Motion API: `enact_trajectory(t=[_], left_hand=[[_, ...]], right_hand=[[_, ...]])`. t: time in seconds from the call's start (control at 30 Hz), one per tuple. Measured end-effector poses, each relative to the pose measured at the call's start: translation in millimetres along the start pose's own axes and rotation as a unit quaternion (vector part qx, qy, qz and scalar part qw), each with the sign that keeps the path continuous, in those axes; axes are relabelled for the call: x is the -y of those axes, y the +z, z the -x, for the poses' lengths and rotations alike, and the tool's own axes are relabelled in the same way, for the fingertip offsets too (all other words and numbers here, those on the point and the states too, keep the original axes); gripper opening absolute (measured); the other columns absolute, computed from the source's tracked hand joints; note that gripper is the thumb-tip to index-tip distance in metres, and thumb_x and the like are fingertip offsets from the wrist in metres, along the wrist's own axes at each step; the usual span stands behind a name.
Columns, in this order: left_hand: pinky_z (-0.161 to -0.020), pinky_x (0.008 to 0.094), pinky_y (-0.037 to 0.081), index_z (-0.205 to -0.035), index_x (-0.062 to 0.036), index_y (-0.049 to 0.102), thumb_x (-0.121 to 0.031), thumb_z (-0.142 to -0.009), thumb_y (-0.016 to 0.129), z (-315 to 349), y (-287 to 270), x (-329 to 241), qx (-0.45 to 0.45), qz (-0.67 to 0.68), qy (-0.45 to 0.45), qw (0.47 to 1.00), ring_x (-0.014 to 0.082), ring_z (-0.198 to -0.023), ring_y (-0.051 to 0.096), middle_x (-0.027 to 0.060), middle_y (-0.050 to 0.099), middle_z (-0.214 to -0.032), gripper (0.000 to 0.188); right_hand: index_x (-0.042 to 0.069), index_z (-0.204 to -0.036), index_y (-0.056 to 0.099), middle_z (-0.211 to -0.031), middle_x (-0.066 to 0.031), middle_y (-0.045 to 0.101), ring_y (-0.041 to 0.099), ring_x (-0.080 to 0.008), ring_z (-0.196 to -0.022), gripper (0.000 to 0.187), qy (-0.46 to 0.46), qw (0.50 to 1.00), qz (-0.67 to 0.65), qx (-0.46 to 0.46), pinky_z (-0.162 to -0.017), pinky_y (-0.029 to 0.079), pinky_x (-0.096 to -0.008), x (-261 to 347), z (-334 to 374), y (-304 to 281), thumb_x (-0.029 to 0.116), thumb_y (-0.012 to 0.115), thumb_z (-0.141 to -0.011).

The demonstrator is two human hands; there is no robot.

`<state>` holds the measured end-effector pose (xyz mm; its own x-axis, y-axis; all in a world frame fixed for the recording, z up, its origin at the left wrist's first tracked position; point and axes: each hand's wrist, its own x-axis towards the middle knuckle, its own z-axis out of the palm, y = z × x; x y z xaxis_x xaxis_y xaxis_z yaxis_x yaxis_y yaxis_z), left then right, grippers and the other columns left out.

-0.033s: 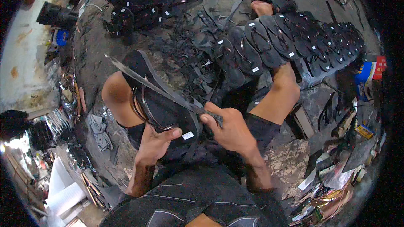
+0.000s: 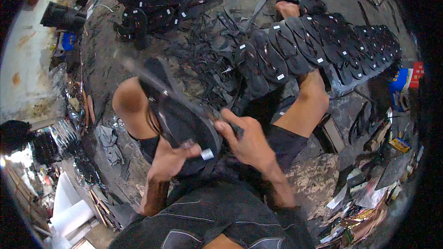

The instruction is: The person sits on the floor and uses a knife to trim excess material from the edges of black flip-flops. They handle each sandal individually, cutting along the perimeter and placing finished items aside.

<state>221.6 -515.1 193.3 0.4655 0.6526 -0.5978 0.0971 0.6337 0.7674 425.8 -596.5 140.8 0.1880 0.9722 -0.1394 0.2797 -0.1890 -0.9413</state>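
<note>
A black flip-flop [image 2: 184,117] with thin shiny straps and a white label at its near end lies slantwise over my lap. My left hand [image 2: 171,156] grips its near left edge, thumb on top beside the label. In my right hand [image 2: 251,143] is the dark handle of what looks like a long, narrow knife [image 2: 150,74]. Its grey blade, smeared by motion, reaches up and left across the flip-flop's right edge. Whether the blade touches that edge I cannot tell.
Rows of labelled black flip-flops [image 2: 295,46] stand at the far right, beside my outstretched leg. A heap of flip-flops [image 2: 161,7] sits at the far left. Dark rubber scraps [image 2: 207,55] litter the floor between. A white roll [image 2: 71,216] lies near left; blue-and-red boxes [image 2: 400,80] stand right.
The knife's blade has shifted slightly and is now blurred. The flip-flop has turned a little, its labelled end moving slightly right and down. My right hand has moved slightly left.
</note>
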Motion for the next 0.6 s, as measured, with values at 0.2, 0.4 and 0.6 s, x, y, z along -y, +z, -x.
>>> enact_trajectory(t=[0.2, 0.4, 0.6], left_hand=[[-0.103, 0.0438, 0.049, -0.14, 0.0004, 0.049, -0.012, -0.082, 0.076, -34.1, -24.8, -44.8, -0.017, -0.066, 0.111, 0.991, 0.0242, -0.118, 0.059, 0.0108, 0.061, -0.128, 0.065], [-0.11, 0.0518, 0.043, -0.139, 0.0025, 0.048, -0.044, -0.092, 0.074, -249.5, 25.1, -97.0, 0.033, 0.142, 0.148, 0.978, 0.031, -0.129, 0.053, 0.018, 0.057, -0.136, 0.071], [-0.108, 0.0502, 0.041, -0.131, -0.0058, 0.06, -0.039, -0.095, 0.072, -303.1, 70.2, 122.6, 0.055, -0.024, -0.226, 0.972, 0.0285, -0.126, 0.054, 0.0086, 0.063, -0.131, 0.05]], right_hand=[[0.005, -0.113, 0.05, -0.072, -0.002, 0.055, 0.05, -0.0085, -0.056, 0.024, 0.262, 0.896, -0.357, -0.029, -0.048, 0.041, -0.027, -17.7, -14.7, 46.1, 0.028, 0.051, -0.107], [0.004, -0.121, 0.053, -0.087, -0.0087, 0.065, 0.062, -0.0169, -0.07, 0.025, 0.103, 0.766, -0.399, -0.493, -0.056, 0.052, -0.0304, -74.3, 122.2, -55.1, 0.02, 0.059, -0.103], [0.002, -0.129, 0.059, -0.106, -0.0125, 0.071, 0.07, -0.0206, -0.086, 0.037, 0.115, 0.629, -0.256, -0.725, -0.066, 0.058, -0.0313, -220.6, 230.0, -105.9, 0.022, 0.068, -0.099]])
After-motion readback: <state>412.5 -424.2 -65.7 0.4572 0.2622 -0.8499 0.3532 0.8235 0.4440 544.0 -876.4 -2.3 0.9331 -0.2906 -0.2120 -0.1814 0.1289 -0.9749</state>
